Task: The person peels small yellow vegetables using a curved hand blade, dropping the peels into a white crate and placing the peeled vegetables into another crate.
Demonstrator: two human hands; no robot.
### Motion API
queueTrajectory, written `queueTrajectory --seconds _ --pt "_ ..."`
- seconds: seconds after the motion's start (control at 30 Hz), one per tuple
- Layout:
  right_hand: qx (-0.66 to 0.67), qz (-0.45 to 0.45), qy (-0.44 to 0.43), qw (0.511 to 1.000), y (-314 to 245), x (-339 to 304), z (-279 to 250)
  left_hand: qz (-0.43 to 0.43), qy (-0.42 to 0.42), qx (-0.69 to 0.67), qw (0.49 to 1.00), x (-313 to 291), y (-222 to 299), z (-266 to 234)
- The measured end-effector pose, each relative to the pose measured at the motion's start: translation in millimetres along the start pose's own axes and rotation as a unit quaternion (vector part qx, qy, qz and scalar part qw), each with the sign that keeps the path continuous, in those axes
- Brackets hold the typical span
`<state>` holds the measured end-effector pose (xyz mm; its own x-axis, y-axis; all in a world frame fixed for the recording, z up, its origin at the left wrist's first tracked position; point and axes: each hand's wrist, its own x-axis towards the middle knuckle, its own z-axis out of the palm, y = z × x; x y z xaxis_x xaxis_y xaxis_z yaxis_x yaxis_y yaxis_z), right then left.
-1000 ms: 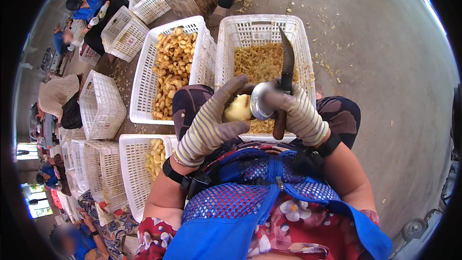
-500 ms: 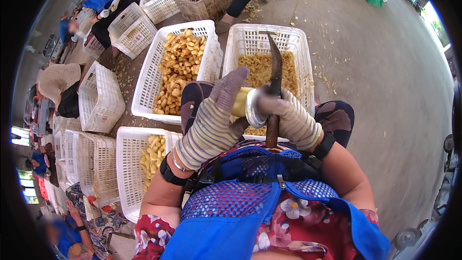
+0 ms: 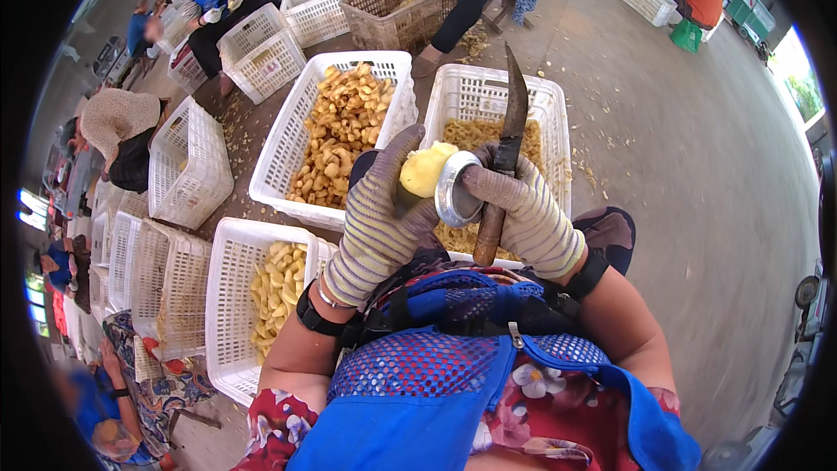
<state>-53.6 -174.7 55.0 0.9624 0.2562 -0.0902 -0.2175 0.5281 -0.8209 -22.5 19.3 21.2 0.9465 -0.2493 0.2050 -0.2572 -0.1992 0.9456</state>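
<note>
My left hand [image 3: 377,220], in a striped work glove, is closed around a piece of peeled yellow ginger [image 3: 425,169]. In my right hand [image 3: 534,216], gloved alike, are two tools. One is a knife [image 3: 516,105] with a dark curved blade pointing up and away and a wooden handle against the palm. The other is a round, shiny metal scraper [image 3: 447,194], pinched by thumb and fingers, its rim touching or very close to the ginger. Beneath my hands stands a white crate [image 3: 561,113] with yellowish-brown peelings inside.
Left of it, a white crate [image 3: 288,135] holds brownish ginger; nearer, another crate [image 3: 228,296] holds paler, peeled pieces. Several white crates [image 3: 179,288] stand at the left. A brown crate [image 3: 359,22] and seated people are further off. Scraps [image 3: 602,170] litter the concrete floor at right.
The ginger and scraper have turned, so more of the pale ginger shows above my left fingers. Both hands keep their holds. The whole view has shifted slightly, showing more of the far floor.
</note>
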Motion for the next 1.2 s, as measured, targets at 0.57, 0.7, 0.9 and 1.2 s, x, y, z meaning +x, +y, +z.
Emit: queueTrajectory --seconds 0.57,0.7,0.9,1.2 --pt "-0.722 -0.167 0.036 0.670 12 -7 -51 -0.159 -0.091 -0.272 0.945 4 2 4" --pt "-0.764 -0.176 0.019 0.620 16 -3 -55 -0.134 -0.112 -0.283 0.943 4 -11 1" --pt "-0.786 -0.215 0.027 0.579 16 -1 -50 -0.171 -0.118 -0.351 0.913 -1 -11 4" --pt "-0.787 -0.202 0.046 0.581 16 1 -46 -0.214 -0.210 -0.272 0.915 2 -5 -1"
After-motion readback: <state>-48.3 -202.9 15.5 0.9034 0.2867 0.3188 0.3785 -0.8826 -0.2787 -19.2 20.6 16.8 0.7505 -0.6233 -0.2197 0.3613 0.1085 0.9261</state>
